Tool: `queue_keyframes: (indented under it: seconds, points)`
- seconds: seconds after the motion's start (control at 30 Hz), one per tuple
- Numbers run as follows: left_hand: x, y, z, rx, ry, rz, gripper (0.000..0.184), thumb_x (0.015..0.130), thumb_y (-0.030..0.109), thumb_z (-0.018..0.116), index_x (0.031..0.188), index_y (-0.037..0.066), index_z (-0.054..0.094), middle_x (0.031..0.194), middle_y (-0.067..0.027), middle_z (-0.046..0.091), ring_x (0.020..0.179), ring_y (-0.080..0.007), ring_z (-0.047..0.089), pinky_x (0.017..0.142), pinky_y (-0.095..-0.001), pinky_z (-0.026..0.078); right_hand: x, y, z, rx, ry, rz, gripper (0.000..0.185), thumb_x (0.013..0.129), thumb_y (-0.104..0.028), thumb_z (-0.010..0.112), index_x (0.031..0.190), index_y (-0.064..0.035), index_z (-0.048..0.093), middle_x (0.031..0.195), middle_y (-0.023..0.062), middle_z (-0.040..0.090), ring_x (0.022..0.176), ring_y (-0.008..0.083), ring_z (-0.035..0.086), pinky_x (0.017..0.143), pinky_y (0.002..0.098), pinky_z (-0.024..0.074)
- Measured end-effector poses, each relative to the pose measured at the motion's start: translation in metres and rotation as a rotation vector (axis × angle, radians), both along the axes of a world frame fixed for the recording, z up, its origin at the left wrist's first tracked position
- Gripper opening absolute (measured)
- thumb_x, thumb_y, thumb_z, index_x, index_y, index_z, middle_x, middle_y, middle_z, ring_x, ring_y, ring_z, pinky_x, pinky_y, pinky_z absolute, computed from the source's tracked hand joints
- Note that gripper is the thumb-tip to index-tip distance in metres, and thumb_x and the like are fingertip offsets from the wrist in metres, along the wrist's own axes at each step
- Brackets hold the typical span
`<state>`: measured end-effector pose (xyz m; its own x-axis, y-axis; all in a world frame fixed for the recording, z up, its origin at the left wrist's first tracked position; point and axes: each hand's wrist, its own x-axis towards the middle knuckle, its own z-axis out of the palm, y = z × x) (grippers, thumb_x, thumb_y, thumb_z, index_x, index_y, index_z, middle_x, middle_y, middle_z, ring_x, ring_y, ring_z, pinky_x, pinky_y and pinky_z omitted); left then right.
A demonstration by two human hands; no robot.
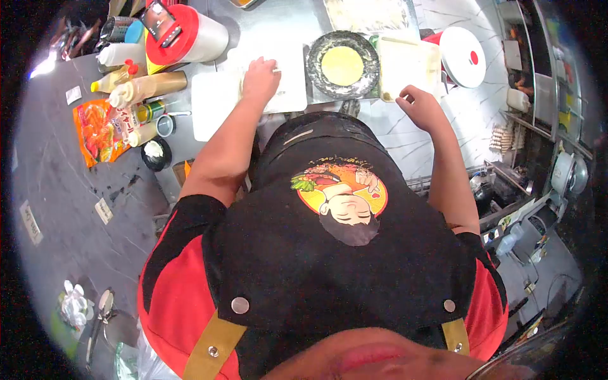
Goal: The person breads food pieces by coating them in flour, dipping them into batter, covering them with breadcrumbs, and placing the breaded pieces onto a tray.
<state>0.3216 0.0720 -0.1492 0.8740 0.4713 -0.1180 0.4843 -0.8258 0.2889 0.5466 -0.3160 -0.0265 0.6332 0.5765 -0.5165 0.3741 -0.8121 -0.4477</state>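
Observation:
My left hand (261, 79) rests over the white cutting board (294, 85), fingers bent and close together. A small pale bit shows at its fingertips, too washed out to name. To the right of the board, a round yellow disc of dough or wrapper (342, 66) lies flat in a black round dish (315, 68) dusted with white powder. My right hand (421, 109) hovers at the near right corner of a pale rectangular tray (411, 60). Its fingers curl loosely, with a gap between thumb and forefinger and nothing seen in them.
On the left stand a red-lidded white tub (212, 38) with a phone (161, 25) on top, several squeeze bottles (152, 88) and an orange packet (101, 130). A small black bowl (156, 155) holds something white. A white lidded container (462, 57) stands at the right.

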Motion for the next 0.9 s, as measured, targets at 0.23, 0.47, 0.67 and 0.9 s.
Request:
queue_keyframes:
  seconds: [0.23,0.47,0.67,0.9]
  points:
    - [-0.016,0.000,0.018,-0.189,-0.208,0.191,0.041,0.088,0.029,0.077,0.119,0.002,0.077,0.118,-0.0254,0.075,0.117,-0.0435,0.069,0.107,-0.0502,0.053,0.039,-0.031,-0.002,0.041,0.006,0.041,0.030,0.098,-0.031,0.075,0.109,-0.0033,0.074,0.097,0.0233,0.078,0.091,0.0392,0.076,0.084,0.0469,0.0590]
    - [-0.011,-0.022,0.112,-0.287,-0.208,0.324,0.039,0.091,0.026,0.077,0.120,0.000,0.076,0.117,-0.0222,0.077,0.106,-0.0363,0.075,0.095,-0.0411,0.057,0.060,-0.044,-0.008,0.038,0.008,0.057,0.029,0.098,-0.031,0.075,0.108,-0.0037,0.074,0.098,0.0247,0.078,0.093,0.0393,0.076,0.084,0.0475,0.0584]
    - [0.020,-0.052,0.146,-0.383,-0.160,0.178,0.032,0.091,0.021,0.077,0.117,0.002,0.077,0.104,-0.0170,0.079,0.092,-0.0263,0.077,0.088,-0.0368,0.058,0.070,-0.055,-0.021,0.076,0.002,0.027,0.024,0.098,-0.026,0.073,0.110,-0.0048,0.072,0.097,0.0187,0.077,0.091,0.0340,0.075,0.084,0.0438,0.0577]
    - [0.077,-0.091,0.108,-0.499,-0.072,-0.034,0.040,0.091,0.026,0.075,0.124,0.003,0.075,0.108,-0.0227,0.079,0.101,-0.0371,0.077,0.094,-0.0440,0.059,0.068,-0.048,-0.069,0.305,0.044,0.130,0.027,0.091,-0.011,0.062,0.115,-0.0015,0.072,0.099,0.0214,0.077,0.094,0.0324,0.075,0.087,0.0436,0.0579]
